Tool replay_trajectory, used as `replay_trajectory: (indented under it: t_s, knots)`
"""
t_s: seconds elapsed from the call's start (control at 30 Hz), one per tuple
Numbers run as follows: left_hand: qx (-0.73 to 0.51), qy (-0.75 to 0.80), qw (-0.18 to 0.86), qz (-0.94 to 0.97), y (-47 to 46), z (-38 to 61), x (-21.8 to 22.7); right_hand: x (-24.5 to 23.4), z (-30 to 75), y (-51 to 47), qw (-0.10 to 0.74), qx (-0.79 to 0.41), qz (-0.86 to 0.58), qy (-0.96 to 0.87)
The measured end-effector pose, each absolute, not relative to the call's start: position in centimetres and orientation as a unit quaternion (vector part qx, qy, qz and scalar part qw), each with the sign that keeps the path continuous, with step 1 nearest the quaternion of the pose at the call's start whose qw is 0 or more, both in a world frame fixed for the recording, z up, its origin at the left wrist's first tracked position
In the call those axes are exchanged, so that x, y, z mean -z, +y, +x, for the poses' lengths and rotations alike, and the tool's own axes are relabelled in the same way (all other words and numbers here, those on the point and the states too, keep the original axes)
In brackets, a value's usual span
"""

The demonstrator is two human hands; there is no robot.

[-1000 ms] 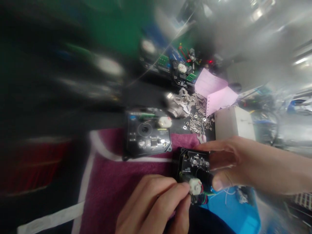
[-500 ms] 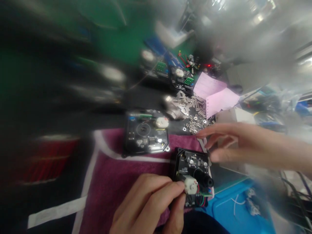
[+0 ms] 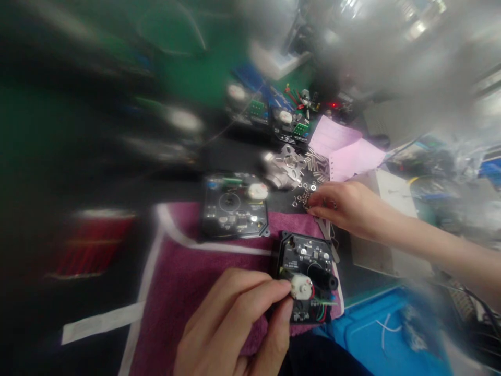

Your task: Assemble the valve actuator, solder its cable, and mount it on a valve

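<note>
Black module (image 3: 307,253) is sitting in the lower middle of the frame, just right of centre, on the maroon towel (image 3: 188,277), board side facing up toward the camera. Left hand (image 3: 235,324) is resting at its left side, thumb and index finger nearly meeting, fingertip touching or just beside the white-ended motor (image 3: 301,287); cannot tell whether it is gripping. Right hand (image 3: 350,206) is curling over the loose nuts (image 3: 300,199) on the dark desk (image 3: 180,190), right of centre; its thumb and index finger are almost closing together, any nut between them hidden.

Handling, by judgement: the housing is looking stiff and fairly light, its dark walls perhaps smooth. Exposed parts and thin coloured wires (image 3: 322,313) are suggesting fragility; best hold would be across opposite outer walls, keeping fingers off the board. The nuts are looking hard, tiny and slippery, suiting a fingertip pinch across the rim.

Direction: the module is appearing slightly longer top to bottom of the frame, its corner tab pointing upper left. Motor axis is running left to right with a slight downward slant, white end facing lower right. Black tube (image 3: 326,278) is projecting from the board, also pointing lower right.
</note>
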State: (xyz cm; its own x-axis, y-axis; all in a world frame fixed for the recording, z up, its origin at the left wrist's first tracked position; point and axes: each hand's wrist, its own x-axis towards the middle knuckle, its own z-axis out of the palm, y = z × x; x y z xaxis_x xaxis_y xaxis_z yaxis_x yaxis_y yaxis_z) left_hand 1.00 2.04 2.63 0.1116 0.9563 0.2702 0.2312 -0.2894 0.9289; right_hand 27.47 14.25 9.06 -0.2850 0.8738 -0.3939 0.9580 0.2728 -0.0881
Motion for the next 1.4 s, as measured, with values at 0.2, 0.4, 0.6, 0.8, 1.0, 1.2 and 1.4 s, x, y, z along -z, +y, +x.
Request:
replay_trajectory:
  t_s: [0.2,0.4,0.6,0.8,1.0,1.2,1.4]
  knots:
    - [-0.458,0.460,0.371,0.664,1.8,0.5,-2.6,-8.9,27.5,14.4,0.100,0.177,0.615,0.762]
    - [-0.448,0.460,0.381,0.665,1.8,0.4,-2.6,-12.1,26.6,11.0,-0.050,0.176,0.596,0.782]
    - [-0.444,0.465,0.396,0.656,1.7,0.5,-2.6,-15.4,24.7,4.4,-0.099,0.201,0.519,0.825]
    - [-0.439,0.470,0.397,0.655,1.5,0.4,-2.6,-14.6,25.2,2.9,-0.090,0.211,0.506,0.832]
    - [-0.447,0.453,0.386,0.668,1.6,0.4,-2.3,-14.2,25.3,3.0,-0.110,0.219,0.500,0.830]
    - [-0.442,0.452,0.377,0.677,1.8,0.3,-2.3,-13.6,25.1,3.2,-0.130,0.228,0.490,0.831]
    - [-0.436,0.459,0.379,0.675,1.9,0.4,-2.3,-15.1,25.2,2.5,-0.140,0.198,0.504,0.829]
